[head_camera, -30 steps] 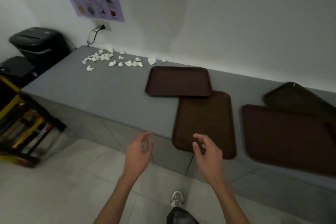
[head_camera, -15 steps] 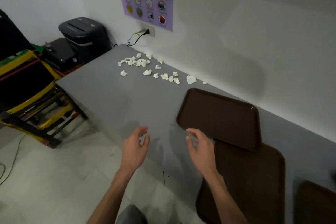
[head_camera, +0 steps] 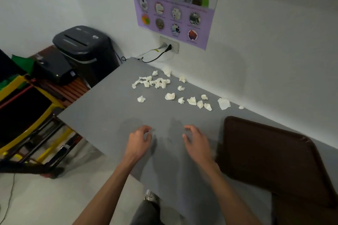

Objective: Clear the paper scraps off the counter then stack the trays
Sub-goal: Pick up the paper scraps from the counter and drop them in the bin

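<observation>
Both hands are hovering above the grey counter, empty, with the fingers loosely curled and apart: the left hand is hanging near the counter's front edge, the right hand is floating just beside the brown tray; whether either one is touching the surface is impossible to tell. The paper scraps are lying scattered at the far end of the counter, well apart from the hands, clustering near the wall and trailing off toward the tray. A second tray is peeking out below the first one at the lower right. A black shredder is standing on the floor beyond the counter's end, and a purple poster reading "check before you shred!" is hanging on the wall above an outlet with a cord plugged in.
</observation>
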Tool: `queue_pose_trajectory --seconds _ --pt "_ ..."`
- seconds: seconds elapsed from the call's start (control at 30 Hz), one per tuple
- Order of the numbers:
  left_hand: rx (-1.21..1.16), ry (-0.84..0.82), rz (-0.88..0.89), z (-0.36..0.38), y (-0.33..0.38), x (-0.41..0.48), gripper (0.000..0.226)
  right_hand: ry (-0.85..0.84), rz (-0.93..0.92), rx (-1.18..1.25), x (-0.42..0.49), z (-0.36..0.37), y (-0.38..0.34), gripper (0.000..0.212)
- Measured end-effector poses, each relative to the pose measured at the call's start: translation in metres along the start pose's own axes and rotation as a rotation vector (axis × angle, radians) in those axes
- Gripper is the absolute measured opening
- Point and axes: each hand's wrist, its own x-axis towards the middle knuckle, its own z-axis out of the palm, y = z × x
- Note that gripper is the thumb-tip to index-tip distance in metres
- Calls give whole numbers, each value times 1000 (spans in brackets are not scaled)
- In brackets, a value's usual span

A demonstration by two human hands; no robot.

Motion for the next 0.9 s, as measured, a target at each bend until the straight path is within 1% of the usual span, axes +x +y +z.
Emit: queue_pose_trajectory --seconds 0.07,0.17,0.3,0.33,0.37,0.47,0.5,0.6,0.67,0.73,0.8,0.9 --pt "54 -47 13 -20 -16 40 24 -23 -1 -75 55 22 -28 35" --pt "123 -76 49 -47 -31 93 24 -97 -28 -263 140 55 -56 43" --pt "183 -105 101 -68 -40 141 27 -205 -20 -437 224 99 -55 61" --pt "200 -108 120 -71 -42 151 29 -216 -3 -464 234 109 -52 63" --pt "217 -114 138 -73 -43 159 31 -207 -5 -497 239 118 -51 61" --pt "247 -139 170 -71 -44 184 38 -152 -70 -512 225 135 -51 47" --pt "248 -151 178 -69 -42 192 40 -112 -103 -509 212 139 -51 45" --pt "270 -202 212 -52 -41 213 48 -83 -121 -491 173 143 -38 43" --pt "326 -237 259 -35 -51 228 54 -121 -113 -509 147 139 -31 42" --pt "369 -256 290 -17 -63 238 53 -146 -53 -482 125 133 -23 36" --pt "378 -261 294 -7 -64 234 49 -147 51 -432 101 125 -14 26" --pt "387 -252 314 1 -63 216 53 -37 191 -240 64 99 -10 22"
